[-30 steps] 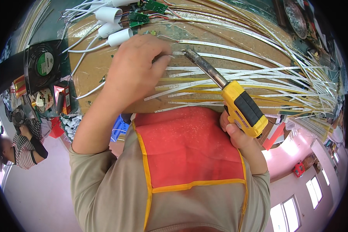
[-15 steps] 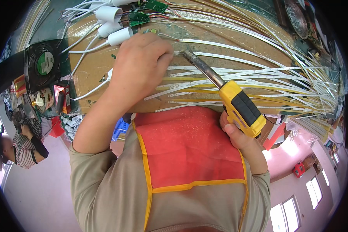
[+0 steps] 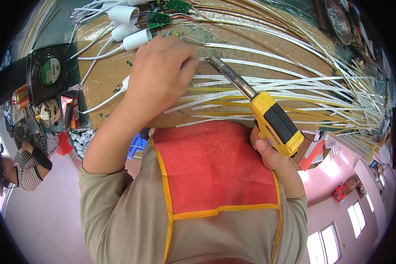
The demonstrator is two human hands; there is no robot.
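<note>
My right hand is wrapped round a yellow and black soldering gun. The gun's metal tip lies at the left end of a white LED strip, just right of my left fingers. Closed and bent over the board, my left hand has its thumb and fingers pressed together. What they pinch is hidden behind the hand. Beside its knuckles a white lamp socket lies with its cable running left. Above the hand a thin wire leads to another LED strip. A small circuit board partly shows past the fingers.
Many LED strips fan out to the right over the brown work board. Green circuit boards and more white sockets lie at the far left. A black fan stands left. Another person sits beyond.
My hands and the soldering gun stay almost in place, with the tip still beside my left fingers. The person at the left has shifted slightly.
</note>
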